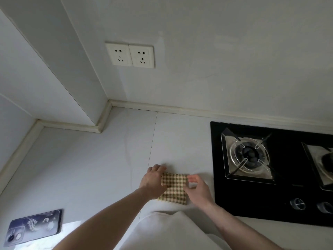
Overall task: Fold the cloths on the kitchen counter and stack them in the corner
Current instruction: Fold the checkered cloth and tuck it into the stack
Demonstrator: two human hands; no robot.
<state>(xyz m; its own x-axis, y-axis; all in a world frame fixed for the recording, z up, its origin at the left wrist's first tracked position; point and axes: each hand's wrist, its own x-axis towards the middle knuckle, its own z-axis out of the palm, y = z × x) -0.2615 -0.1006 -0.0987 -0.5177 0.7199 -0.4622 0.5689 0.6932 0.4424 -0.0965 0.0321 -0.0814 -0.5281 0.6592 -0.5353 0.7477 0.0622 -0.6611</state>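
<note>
The cloth (173,188), a small checked square, lies on the counter (100,159) just left of the hob (281,199), near the front edge. The left hand (153,181) rests on its left edge, fingers curled over the far corner. The right hand (197,188) pinches the far right corner. A phone (34,227) lies well apart to the left.

A pale counter (90,159) carries a checked cloth (173,189) near its front edge, a phone (34,227) lying face down at the left, and a black gas hob (273,170) at the right.
</note>
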